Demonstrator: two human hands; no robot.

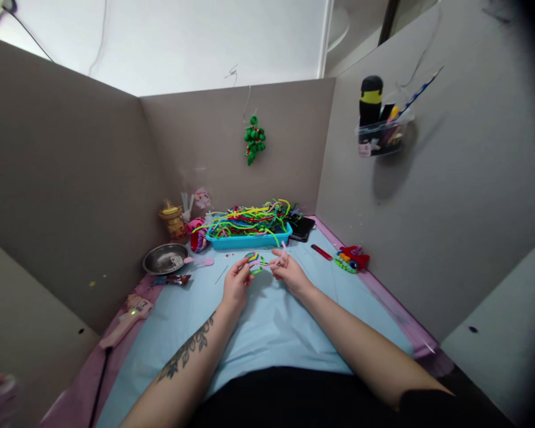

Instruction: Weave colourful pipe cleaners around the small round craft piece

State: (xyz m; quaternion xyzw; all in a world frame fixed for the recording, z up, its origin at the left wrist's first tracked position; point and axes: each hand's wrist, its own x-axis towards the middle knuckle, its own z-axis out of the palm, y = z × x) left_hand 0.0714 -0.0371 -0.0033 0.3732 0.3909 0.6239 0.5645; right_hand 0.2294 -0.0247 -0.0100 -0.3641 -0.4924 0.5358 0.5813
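Over the middle of the blue cloth, my left hand (237,284) pinches the edge of a small rounded pipe-cleaner piece (254,258) striped in blue, yellow and green. Its details are too small to make out. My right hand (290,276), just right of it, has its fingers closed on a pink pipe cleaner (283,252). One end sticks up above the fingers, and a pale strand runs across to the striped piece. Beyond both hands stands a blue tray (245,242) heaped with pipe cleaners (254,220) of many colours.
To the left are a metal bowl (154,260), a pink glue gun (131,321) with a lit light and pink scissors (200,261). A black phone (302,228), a red cutter (321,252) and a colourful pipe-cleaner figure (353,260) lie right. Grey panels (267,142) enclose the table.
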